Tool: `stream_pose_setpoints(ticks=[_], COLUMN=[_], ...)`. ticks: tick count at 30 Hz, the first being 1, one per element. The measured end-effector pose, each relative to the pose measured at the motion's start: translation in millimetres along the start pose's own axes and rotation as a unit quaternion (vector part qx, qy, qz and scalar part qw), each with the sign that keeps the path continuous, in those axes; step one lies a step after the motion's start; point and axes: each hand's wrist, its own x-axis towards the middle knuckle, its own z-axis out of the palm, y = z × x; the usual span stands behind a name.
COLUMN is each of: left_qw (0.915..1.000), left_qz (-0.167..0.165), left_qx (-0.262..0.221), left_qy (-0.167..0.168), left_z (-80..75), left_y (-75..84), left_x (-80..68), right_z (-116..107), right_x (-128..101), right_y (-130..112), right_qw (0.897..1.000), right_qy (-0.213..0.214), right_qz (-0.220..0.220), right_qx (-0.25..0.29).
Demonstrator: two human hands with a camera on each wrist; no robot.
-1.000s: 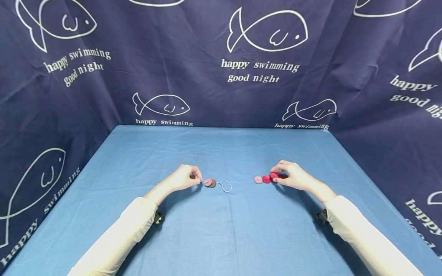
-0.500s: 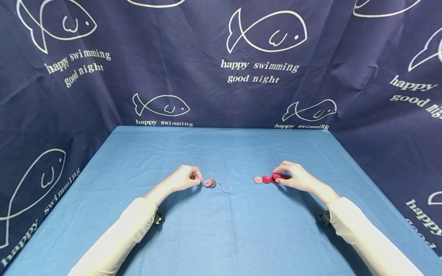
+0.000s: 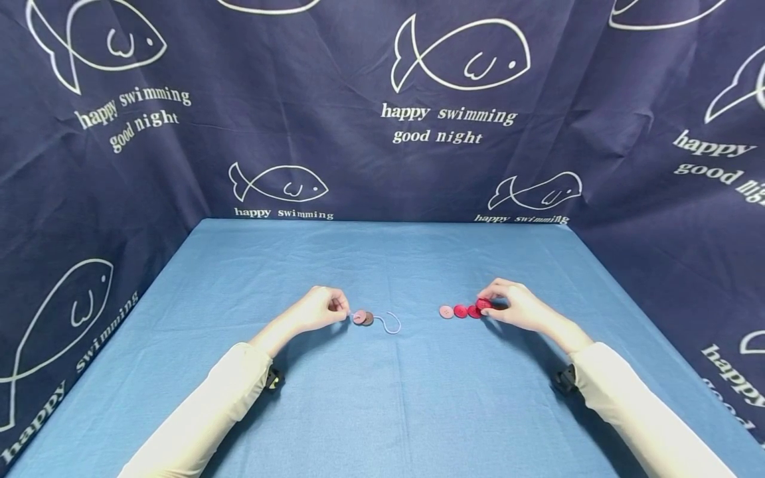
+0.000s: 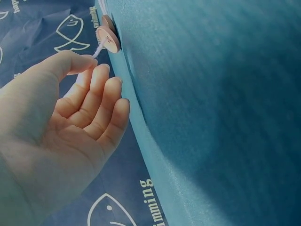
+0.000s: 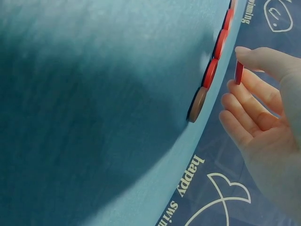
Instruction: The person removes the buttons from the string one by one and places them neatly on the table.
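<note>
My right hand [image 3: 518, 307] pinches a red button [image 3: 483, 304] between thumb and forefinger, lifted just off the blue surface [image 3: 382, 398]; in the right wrist view that button [image 5: 239, 73] stands on edge in my grip, with the other fingers [image 5: 244, 110] loosely bent below it and touching nothing. Just beside this grip, toward my left hand, a short row of loose buttons lies flat on the surface: a red one [image 3: 474, 311] nearest my fingertips, another red one [image 3: 460, 311] touching it, and a pink one [image 3: 446, 311] at the far end of the row. The wrist view also shows a brownish button [image 5: 197, 104] lying under my hand, on the side of the row nearest my palm. My left hand [image 3: 319, 307] rests on the surface well apart from the right, its thumb and forefinger pressed together on the end of a pale lilac cord [image 3: 391, 323]; the remaining fingers [image 4: 101, 101] are relaxed and slightly bent. Just past this grip, toward my right hand, two buttons sit on the cord, a pink one [image 3: 359, 317] closest to my fingertips and a dark brown one [image 3: 368, 318] overlapping it, and beyond them the free end of the cord curls in a loop on the surface. White sleeves [image 3: 203, 405] cover both my forearms, and a dark blue curtain [image 3: 335, 79] printed with fish hangs around the surface.
</note>
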Motion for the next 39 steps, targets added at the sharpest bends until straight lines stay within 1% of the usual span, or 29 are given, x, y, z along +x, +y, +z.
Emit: stream_pose_setpoints(ticks=[9, 22, 26, 32, 39], left_qw=[1.0000, 0.9999, 0.9999, 0.9999, 1.0000], left_qz=[-0.002, -0.008, -0.003, -0.003, -0.004], left_qx=[-0.001, -0.009, -0.007, -0.006, -0.001], left_qy=[0.000, -0.010, -0.009, -0.010, -0.005], left_z=[-0.2, -1.2, -1.4, -1.1, -1.2], left_y=[0.7, 2.4, 2.6, 2.7, 2.5], left_x=[-0.4, -0.9, -0.3, -0.3, -1.1], right_z=[-0.5, -2.7, -4.3, -6.1, -9.9], right_x=[-2.1, -4.8, -5.2, -8.2, -14.5], right_y=[2.1, 6.4, 7.5, 9.4, 13.1], right_qw=[1.000, 1.000, 1.000, 1.000, 1.000], right_qy=[0.022, 0.010, 0.004, 0.004, 0.009], right_qz=[-0.011, 0.005, 0.011, 0.009, 0.016], right_qx=[-0.003, -0.008, -0.011, -0.016, -0.022])
